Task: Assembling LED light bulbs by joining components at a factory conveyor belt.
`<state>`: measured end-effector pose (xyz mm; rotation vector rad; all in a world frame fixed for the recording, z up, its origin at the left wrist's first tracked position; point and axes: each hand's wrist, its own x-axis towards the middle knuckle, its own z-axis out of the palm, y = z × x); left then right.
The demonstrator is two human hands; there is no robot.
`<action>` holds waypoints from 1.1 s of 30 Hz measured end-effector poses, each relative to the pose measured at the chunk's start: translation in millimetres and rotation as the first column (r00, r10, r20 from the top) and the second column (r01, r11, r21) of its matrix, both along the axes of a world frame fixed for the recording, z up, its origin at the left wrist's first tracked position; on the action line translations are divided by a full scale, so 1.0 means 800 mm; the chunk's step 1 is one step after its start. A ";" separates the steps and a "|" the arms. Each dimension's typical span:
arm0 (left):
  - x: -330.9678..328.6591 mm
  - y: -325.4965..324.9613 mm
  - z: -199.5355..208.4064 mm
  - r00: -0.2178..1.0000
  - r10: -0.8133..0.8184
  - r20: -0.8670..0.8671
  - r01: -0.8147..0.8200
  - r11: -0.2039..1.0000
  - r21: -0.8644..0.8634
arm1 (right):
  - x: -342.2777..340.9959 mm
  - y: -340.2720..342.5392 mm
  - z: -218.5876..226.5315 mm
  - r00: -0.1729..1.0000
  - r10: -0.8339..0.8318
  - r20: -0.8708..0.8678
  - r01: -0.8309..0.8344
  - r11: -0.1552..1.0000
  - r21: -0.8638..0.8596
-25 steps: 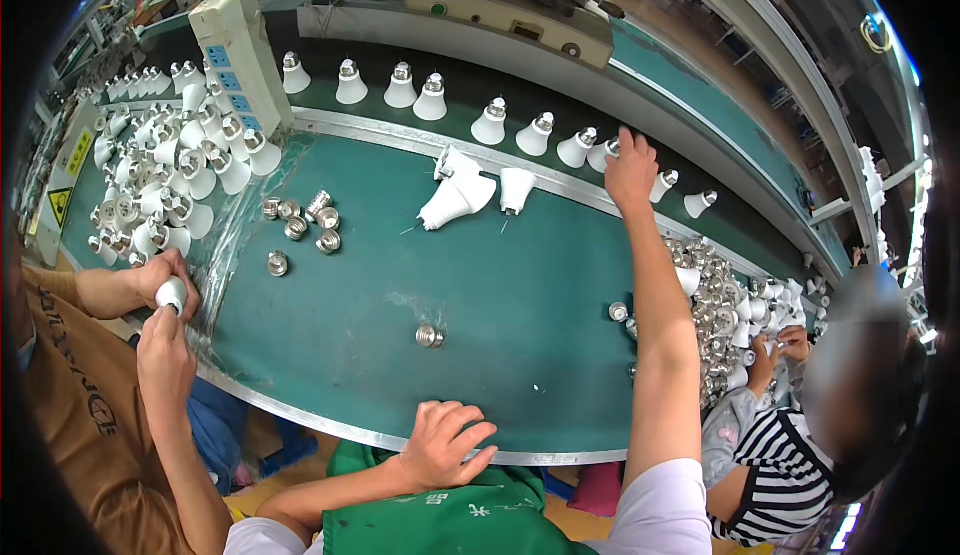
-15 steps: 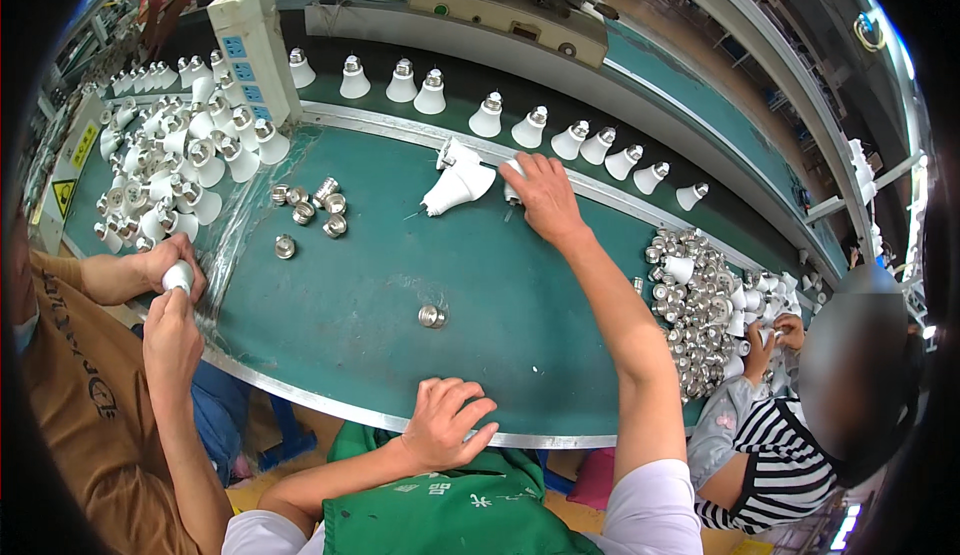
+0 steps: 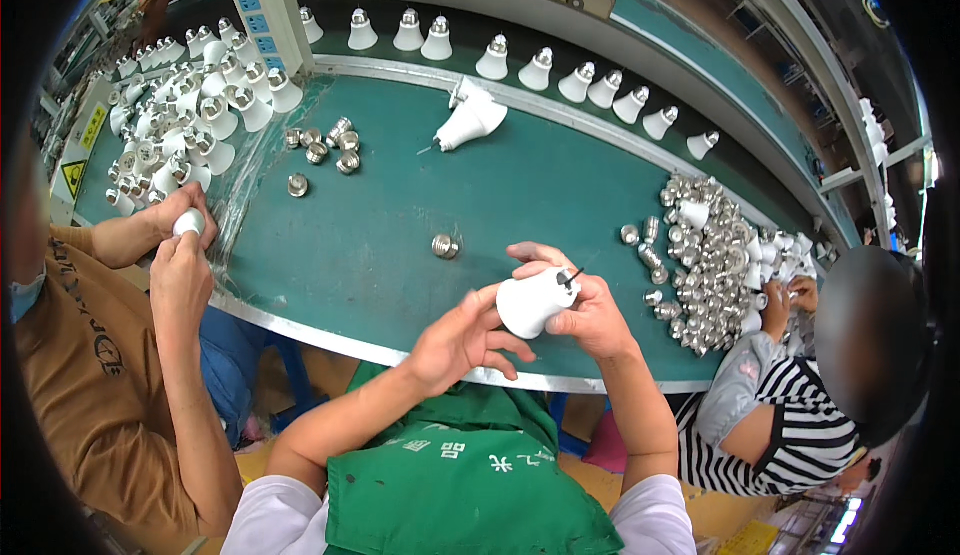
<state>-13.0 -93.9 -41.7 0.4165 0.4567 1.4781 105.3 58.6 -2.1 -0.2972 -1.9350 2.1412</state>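
Over the near edge of the bench, my right hand (image 3: 598, 323) grips a white bulb housing (image 3: 532, 303) by its narrow end. A dark wire sticks out of that end, toward the upper right. My left hand (image 3: 452, 347) is at the wide end of the housing, thumb and fingers spread; whether its thumb touches it I cannot tell. A single silvery metal screw cap (image 3: 445, 246) lies on the green bench just beyond my left hand. Further off, white bulb housings (image 3: 472, 123) lie on their sides, overlapping, by the metal rail.
Several screw caps (image 3: 317, 152) lie at left. A power strip post (image 3: 268, 20) rises near piled bulbs (image 3: 215, 110). Bulbs (image 3: 492, 60) stand along the dark belt beyond the rail. Screw caps (image 3: 690, 255) are heaped at right. Co-workers sit either side, their hands (image 3: 185, 255) on bulb parts.
My right hand has come back from the rail toward me with the bulb housing. My left hand has lifted off the bench edge and moved up beside it. The view has shifted slightly.
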 end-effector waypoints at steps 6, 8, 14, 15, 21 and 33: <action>-0.001 0.002 0.002 0.976 -0.159 0.148 0.137 0.980 0.145 | 0.015 -0.015 -0.013 0.985 0.103 -0.136 -0.091 0.991 0.096; 0.000 -0.001 0.002 0.993 -0.115 -0.028 0.117 0.990 0.077 | 0.019 -0.018 -0.016 0.987 0.079 -0.143 -0.067 0.994 0.089; 0.005 -0.011 0.005 0.992 0.126 -0.029 -0.126 0.992 0.023 | 0.040 -0.039 -0.013 0.949 -0.275 -0.154 0.308 0.914 0.263; 0.003 -0.011 0.004 0.992 0.122 -0.012 -0.121 0.992 0.024 | 0.046 -0.042 -0.009 0.929 -0.319 -0.186 0.363 0.881 0.304; 0.010 -0.015 0.002 0.993 0.115 -0.038 -0.117 0.992 -0.038 | 0.050 -0.057 0.008 0.859 -0.457 -0.232 0.512 0.766 0.389; 0.018 -0.006 0.005 0.998 -0.042 0.052 0.059 0.918 -0.393 | 0.041 -0.049 0.006 0.919 -0.294 -0.263 0.390 0.777 0.495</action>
